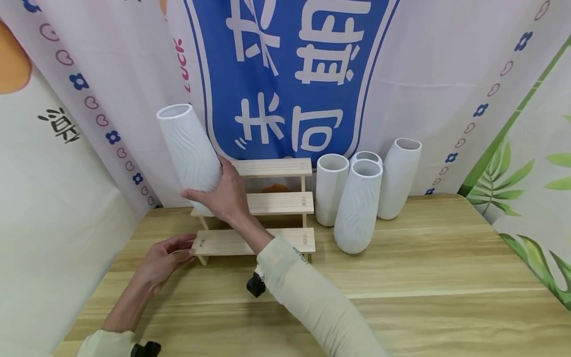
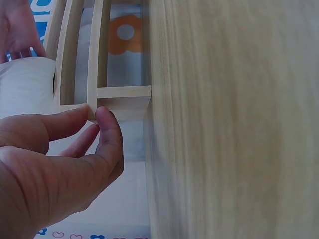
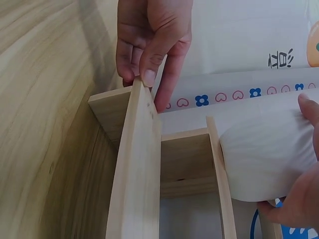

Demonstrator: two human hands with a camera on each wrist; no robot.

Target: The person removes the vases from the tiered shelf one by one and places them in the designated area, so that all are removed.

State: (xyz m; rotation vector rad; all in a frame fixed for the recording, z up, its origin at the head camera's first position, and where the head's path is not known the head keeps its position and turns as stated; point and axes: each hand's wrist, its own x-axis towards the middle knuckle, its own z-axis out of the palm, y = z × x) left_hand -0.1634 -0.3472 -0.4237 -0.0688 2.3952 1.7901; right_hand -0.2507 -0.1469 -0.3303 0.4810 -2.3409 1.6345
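Note:
My right hand (image 1: 227, 193) grips a white ribbed vase (image 1: 189, 144) around its lower part, the vase leaning a little to the left. Its base is at the left end of the middle step of a three-tier wooden stand (image 1: 227, 243); in the right wrist view the vase (image 3: 264, 154) meets that step's board, though whether it bears weight there I cannot tell. At the lowest step's left end, my left hand (image 1: 162, 260) pinches the board's corner between thumb and fingers, as the left wrist view of that hand (image 2: 65, 159) confirms.
Right of the stand, several white vases stand close together: a straight one (image 1: 331, 193), a rounded one (image 1: 359, 213) in front, and a slanted one (image 1: 399, 183). Behind the wood-grain table (image 1: 424, 277) hangs a printed cloth (image 1: 441, 89); another covers the left side.

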